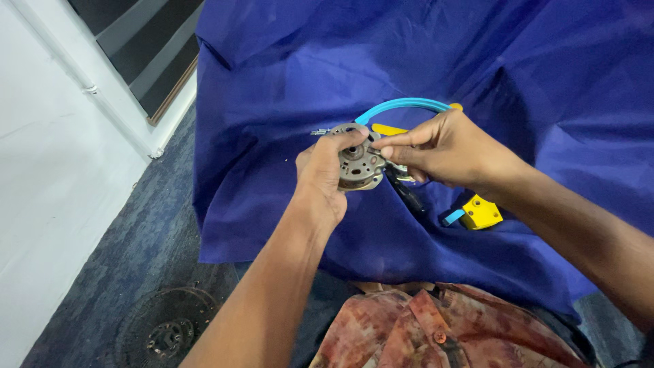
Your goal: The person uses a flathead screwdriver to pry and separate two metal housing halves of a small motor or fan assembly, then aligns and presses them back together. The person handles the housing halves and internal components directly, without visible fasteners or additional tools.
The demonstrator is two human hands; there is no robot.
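Head view puts a round grey metal motor part (pixel 359 163) at the centre, held up above the blue cloth (pixel 286 82) that covers the bench. I see my left hand (pixel 320 178) wrapped around its left side, thumb pressed on the top rim and the other fingers curled behind it, so that hand grips the part firmly. My right hand (pixel 446 146) meets it from the right, with the fingers (pixel 395 144) drawn together and pinching at the part's right edge; whether they nip a small piece there or only the rim, I cannot tell. Just behind the right-hand fingers a curved light-blue cable (pixel 402 104) arches over the knuckles, with a yellow piece (pixel 388 129) beside it. Below the right wrist a yellow block (pixel 481 212) lies on the cloth. Well below and left of my left hand, a dark round wheel-like disc (pixel 165 332) rests on the mottled blue floor (pixel 136 259).
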